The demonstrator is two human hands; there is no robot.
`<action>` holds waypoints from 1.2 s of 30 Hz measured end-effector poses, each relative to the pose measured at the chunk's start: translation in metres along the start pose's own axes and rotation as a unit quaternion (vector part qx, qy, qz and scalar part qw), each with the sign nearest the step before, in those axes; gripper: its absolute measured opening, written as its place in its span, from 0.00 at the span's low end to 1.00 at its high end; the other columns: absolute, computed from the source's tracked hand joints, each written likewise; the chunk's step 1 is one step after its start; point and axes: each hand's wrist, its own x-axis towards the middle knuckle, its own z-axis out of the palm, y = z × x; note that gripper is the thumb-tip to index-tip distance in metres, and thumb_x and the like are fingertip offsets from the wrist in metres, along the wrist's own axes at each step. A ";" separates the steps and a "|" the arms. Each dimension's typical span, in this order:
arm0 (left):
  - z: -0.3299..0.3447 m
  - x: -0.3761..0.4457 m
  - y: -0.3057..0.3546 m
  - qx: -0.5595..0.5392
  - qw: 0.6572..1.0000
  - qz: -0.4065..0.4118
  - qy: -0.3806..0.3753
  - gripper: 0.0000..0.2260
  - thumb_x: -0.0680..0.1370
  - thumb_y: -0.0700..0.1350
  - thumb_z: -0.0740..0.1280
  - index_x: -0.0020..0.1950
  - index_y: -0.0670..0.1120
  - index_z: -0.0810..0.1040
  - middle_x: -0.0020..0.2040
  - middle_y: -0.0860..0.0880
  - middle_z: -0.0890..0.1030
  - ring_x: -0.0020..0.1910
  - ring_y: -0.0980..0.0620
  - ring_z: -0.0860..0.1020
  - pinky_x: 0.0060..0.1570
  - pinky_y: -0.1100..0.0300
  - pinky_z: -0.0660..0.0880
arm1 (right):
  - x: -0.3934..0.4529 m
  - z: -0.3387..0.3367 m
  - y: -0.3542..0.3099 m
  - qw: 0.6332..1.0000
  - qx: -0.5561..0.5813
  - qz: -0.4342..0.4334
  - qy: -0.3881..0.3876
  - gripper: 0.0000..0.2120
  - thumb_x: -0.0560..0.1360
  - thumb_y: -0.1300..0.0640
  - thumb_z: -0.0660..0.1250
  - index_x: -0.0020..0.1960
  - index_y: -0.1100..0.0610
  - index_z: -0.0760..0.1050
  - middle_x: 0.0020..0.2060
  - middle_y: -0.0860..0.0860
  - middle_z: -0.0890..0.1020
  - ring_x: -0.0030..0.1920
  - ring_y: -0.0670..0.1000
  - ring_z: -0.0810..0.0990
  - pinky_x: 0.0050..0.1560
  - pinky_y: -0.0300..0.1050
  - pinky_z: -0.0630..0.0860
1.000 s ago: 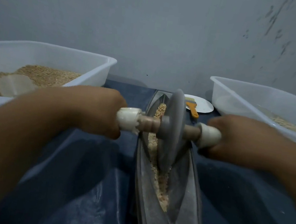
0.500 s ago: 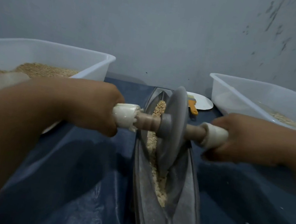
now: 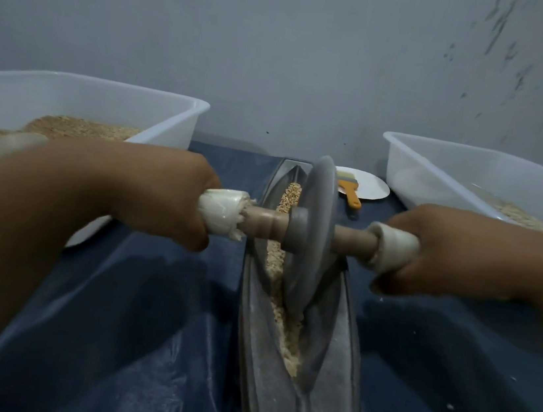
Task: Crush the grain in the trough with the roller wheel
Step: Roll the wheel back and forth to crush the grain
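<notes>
Centre of the frame, on the blue sheet: where the grinding gear sits.
Trough: a long grey metal trough (image 3: 330,379) runs from the lower middle of the frame up toward the wall, its V-shaped channel dusted pale.
Roller wheel: the grey disc-shaped roller wheel (image 3: 313,232) stands upright on its edge in the channel, about midway along the trough, with a wooden axle (image 3: 262,222) through its hub.
Grain: grain (image 3: 288,339) lies along the left side of the channel; whole kernels show beyond the wheel, finer crushed meal below it.
Left hand: the left hand (image 3: 157,196) is wrapped around the white-padded left end of the axle, fingers curled tight.
Right hand: the right hand (image 3: 447,253) grips the white-padded right end the same way.
Left tub: a white plastic tub (image 3: 178,114) at the upper left holds a heap of tan grain and a translucent scoop (image 3: 17,143).
Right tub: a second white tub (image 3: 468,169) at the upper right holds a thin layer of pale meal.
Plate: a white plate (image 3: 374,188) behind the wheel carries a small brush with an orange handle (image 3: 351,194).
Sheet: the blue plastic sheet (image 3: 128,342) is creased, with a few pale crumbs at the lower right.
</notes>
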 end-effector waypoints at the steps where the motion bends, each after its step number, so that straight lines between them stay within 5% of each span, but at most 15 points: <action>1: 0.005 0.005 0.001 0.006 0.999 0.003 0.045 0.08 0.64 0.50 0.74 0.39 0.53 0.77 0.32 0.52 0.80 0.33 0.55 0.79 0.34 0.61 0.74 | 0.008 0.006 -0.001 0.995 -0.051 0.006 0.083 0.11 0.63 0.42 0.74 0.39 0.44 0.76 0.31 0.45 0.81 0.32 0.46 0.80 0.31 0.42 0.73; 3: 0.012 0.014 0.002 0.022 0.994 0.010 0.111 0.07 0.67 0.48 0.73 0.37 0.53 0.75 0.37 0.53 0.80 0.38 0.52 0.78 0.40 0.58 0.75 | 0.019 0.016 -0.006 0.969 -0.146 0.010 0.201 0.09 0.69 0.44 0.70 0.38 0.47 0.73 0.34 0.45 0.79 0.36 0.50 0.78 0.33 0.43 0.70; 5: 0.011 0.014 0.002 0.027 0.994 0.011 0.105 0.08 0.67 0.48 0.73 0.37 0.53 0.74 0.37 0.53 0.79 0.38 0.52 0.78 0.39 0.59 0.74 | 0.022 0.016 -0.006 0.966 -0.163 0.000 0.201 0.08 0.70 0.47 0.70 0.37 0.48 0.72 0.34 0.45 0.78 0.35 0.49 0.77 0.32 0.42 0.68; 11: -0.010 -0.013 -0.003 0.045 0.996 0.005 -0.081 0.15 0.57 0.56 0.71 0.43 0.57 0.79 0.29 0.57 0.81 0.27 0.59 0.79 0.25 0.66 0.72 | -0.016 -0.011 0.003 0.992 0.038 -0.003 -0.120 0.15 0.57 0.42 0.74 0.43 0.39 0.77 0.32 0.45 0.84 0.28 0.45 0.81 0.27 0.35 0.73; 14: -0.011 -0.013 0.000 0.021 0.995 0.000 -0.102 0.13 0.60 0.55 0.73 0.42 0.54 0.79 0.29 0.57 0.81 0.26 0.61 0.79 0.22 0.70 0.69 | -0.015 -0.012 0.002 0.983 0.068 -0.017 -0.169 0.18 0.56 0.41 0.74 0.45 0.42 0.79 0.36 0.49 0.85 0.31 0.48 0.83 0.29 0.36 0.74; 17: 0.001 0.000 0.003 -0.001 1.000 -0.002 -0.005 0.08 0.64 0.51 0.74 0.39 0.52 0.78 0.31 0.52 0.81 0.29 0.57 0.78 0.26 0.64 0.71 | 0.000 0.002 0.000 0.999 -0.025 -0.004 0.036 0.13 0.60 0.39 0.73 0.40 0.42 0.76 0.31 0.44 0.82 0.31 0.44 0.79 0.29 0.40 0.71; 19: 0.008 0.008 0.004 0.016 0.998 0.003 0.067 0.06 0.67 0.49 0.73 0.39 0.52 0.76 0.35 0.52 0.80 0.35 0.54 0.78 0.35 0.60 0.74 | 0.013 0.015 -0.004 0.971 -0.138 -0.004 0.194 0.11 0.68 0.42 0.70 0.39 0.46 0.73 0.33 0.46 0.79 0.35 0.48 0.77 0.32 0.43 0.69; 21: 0.009 0.011 0.005 0.027 0.996 0.007 0.080 0.06 0.68 0.48 0.72 0.39 0.51 0.76 0.37 0.52 0.79 0.37 0.52 0.78 0.38 0.59 0.75 | 0.020 0.020 -0.006 0.957 -0.167 -0.009 0.239 0.10 0.70 0.44 0.69 0.39 0.48 0.72 0.35 0.46 0.78 0.37 0.52 0.76 0.35 0.44 0.71; 23: 0.004 0.004 0.004 0.035 0.999 0.008 0.036 0.07 0.66 0.49 0.73 0.40 0.51 0.76 0.33 0.52 0.79 0.32 0.56 0.77 0.31 0.62 0.70 | 0.016 0.012 0.000 0.979 -0.127 -0.019 0.158 0.10 0.67 0.43 0.72 0.39 0.48 0.74 0.33 0.47 0.80 0.35 0.49 0.78 0.35 0.44 0.74; 25: -0.004 -0.007 0.002 0.048 0.999 0.013 -0.010 0.11 0.62 0.55 0.73 0.41 0.55 0.77 0.30 0.55 0.79 0.28 0.59 0.78 0.28 0.63 0.70 | 0.003 -0.001 0.006 0.999 -0.029 -0.020 -0.005 0.13 0.60 0.41 0.75 0.41 0.44 0.77 0.31 0.45 0.82 0.31 0.45 0.80 0.31 0.40 0.74; 27: -0.011 -0.019 0.002 0.062 0.996 0.036 -0.048 0.20 0.54 0.63 0.69 0.44 0.63 0.76 0.30 0.61 0.80 0.28 0.62 0.78 0.30 0.62 0.75 | -0.012 -0.009 0.006 0.983 0.082 -0.024 -0.159 0.17 0.58 0.42 0.77 0.45 0.45 0.79 0.35 0.49 0.85 0.30 0.47 0.82 0.29 0.37 0.75; 29: -0.014 -0.023 0.003 0.064 0.995 0.039 -0.070 0.24 0.50 0.65 0.65 0.45 0.66 0.75 0.29 0.62 0.80 0.27 0.63 0.78 0.31 0.61 0.76 | -0.016 -0.011 0.007 0.966 0.133 -0.036 -0.219 0.20 0.58 0.44 0.78 0.47 0.49 0.80 0.39 0.55 0.85 0.34 0.54 0.84 0.30 0.37 0.76; 31: -0.011 -0.019 0.006 0.053 0.997 0.020 -0.044 0.19 0.54 0.63 0.69 0.43 0.62 0.77 0.30 0.62 0.79 0.28 0.63 0.77 0.29 0.62 0.72 | -0.010 -0.006 0.005 0.981 0.094 -0.036 -0.165 0.19 0.57 0.41 0.76 0.45 0.46 0.79 0.37 0.52 0.85 0.33 0.52 0.83 0.30 0.38 0.76; 33: -0.002 -0.006 0.007 0.038 0.999 0.006 0.027 0.10 0.62 0.55 0.73 0.38 0.55 0.77 0.30 0.57 0.80 0.29 0.59 0.77 0.29 0.63 0.69 | 0.000 0.004 0.002 1.000 0.001 -0.012 0.003 0.15 0.59 0.40 0.74 0.42 0.44 0.77 0.33 0.47 0.83 0.32 0.48 0.81 0.30 0.42 0.75; 36: 0.010 0.008 0.006 0.029 0.995 0.000 0.090 0.07 0.67 0.48 0.72 0.36 0.51 0.74 0.36 0.52 0.79 0.36 0.52 0.78 0.37 0.59 0.74 | 0.015 0.020 -0.008 0.959 -0.170 -0.005 0.227 0.12 0.69 0.43 0.68 0.37 0.47 0.68 0.32 0.45 0.76 0.34 0.50 0.74 0.30 0.42 0.65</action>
